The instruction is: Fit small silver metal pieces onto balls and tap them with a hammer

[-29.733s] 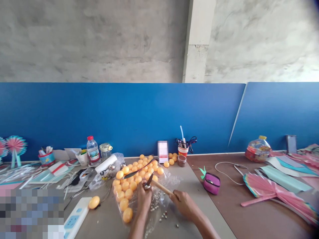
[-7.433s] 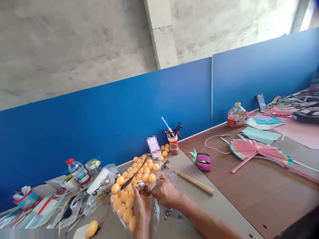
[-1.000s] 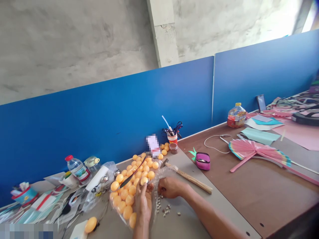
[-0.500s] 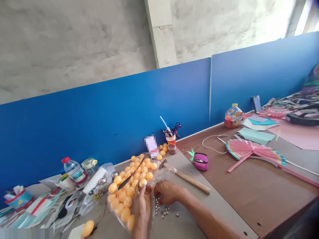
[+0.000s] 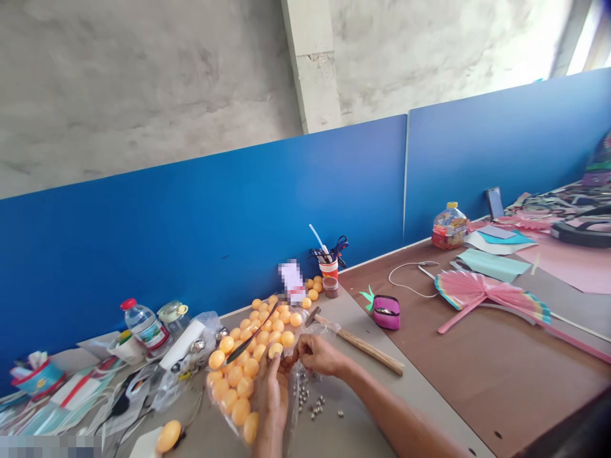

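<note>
My left hand (image 5: 274, 388) is closed around an orange ball (image 5: 275, 350), its thumb along the near side. Close by on the right, my right hand (image 5: 315, 354) has its fingers pinched together beside the left fingertips; anything between them is too small to make out. Under and left of my hands lies a clear plastic bag of orange balls (image 5: 244, 387), with a dark strap (image 5: 252, 337) across it. Small silvery bells or beads (image 5: 317, 406) are scattered on the grey table (image 5: 353, 439) below my right hand. A hammer (image 5: 363, 343) with a wooden handle rests behind my right wrist.
A purple pouch (image 5: 386, 312) and a pink fan (image 5: 477, 291) lie to the right. A paper cup (image 5: 328, 270) stands at the blue partition (image 5: 191, 235). Bottles (image 5: 147, 329), tapes and papers crowd the left. Another orange ball (image 5: 168, 436) sits at the front left.
My right hand has lifted up from the small silvery pieces toward my left fingertips, uncovering more of them. My left hand still holds the ball. The view has shifted slightly.
</note>
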The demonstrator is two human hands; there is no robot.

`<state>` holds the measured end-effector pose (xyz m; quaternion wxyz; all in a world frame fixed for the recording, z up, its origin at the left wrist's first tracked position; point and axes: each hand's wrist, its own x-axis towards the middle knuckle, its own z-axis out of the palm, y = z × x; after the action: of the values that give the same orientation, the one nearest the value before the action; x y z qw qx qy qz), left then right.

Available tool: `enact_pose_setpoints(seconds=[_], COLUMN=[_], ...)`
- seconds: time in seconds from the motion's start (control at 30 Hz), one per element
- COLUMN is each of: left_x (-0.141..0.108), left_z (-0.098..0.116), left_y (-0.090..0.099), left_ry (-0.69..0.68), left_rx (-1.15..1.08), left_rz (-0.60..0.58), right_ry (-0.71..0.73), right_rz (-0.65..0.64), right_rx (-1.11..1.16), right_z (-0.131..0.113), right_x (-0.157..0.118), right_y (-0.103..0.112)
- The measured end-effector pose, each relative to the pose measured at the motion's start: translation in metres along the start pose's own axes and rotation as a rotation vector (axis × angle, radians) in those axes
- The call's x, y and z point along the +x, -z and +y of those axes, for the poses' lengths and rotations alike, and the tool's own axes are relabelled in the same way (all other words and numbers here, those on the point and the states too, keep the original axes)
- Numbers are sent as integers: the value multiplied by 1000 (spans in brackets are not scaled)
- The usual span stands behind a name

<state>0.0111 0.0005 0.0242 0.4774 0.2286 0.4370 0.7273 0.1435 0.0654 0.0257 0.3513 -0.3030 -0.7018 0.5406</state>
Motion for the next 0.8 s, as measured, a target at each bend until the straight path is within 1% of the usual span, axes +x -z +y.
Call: enact_pose_setpoints(seconds=[0.07, 0.13, 0.2, 0.27, 0.4, 0.5, 0.67, 0.8], left_x=[-2, -4, -5, -5, -6, -6, -5, -6], left_z=[2, 2, 2, 3, 4, 4, 1, 2], left_y=[-3, -4, -5, -6, -7, -7, -6, -7], left_ry=[48, 59, 47, 48, 80, 82, 79, 73], left_rx=[-52, -68, -73, -82, -91, -90, -95, -85], left_rz=[-19, -22, -23, -34, -56, -57, -40, -57], right_ry=[-49, -37, -10, -4, -7, -25, -20, -49], right_rz=[59, 122, 162, 173, 180, 160, 157, 85], right_rx=[212, 391, 528, 609, 635, 632, 729, 750], right_z=[2, 4, 5, 6, 4, 3, 1, -4], right_x=[3, 5, 8, 9, 8, 6, 6, 4], right_y=[-2, -2, 0, 2, 1, -3, -2, -1])
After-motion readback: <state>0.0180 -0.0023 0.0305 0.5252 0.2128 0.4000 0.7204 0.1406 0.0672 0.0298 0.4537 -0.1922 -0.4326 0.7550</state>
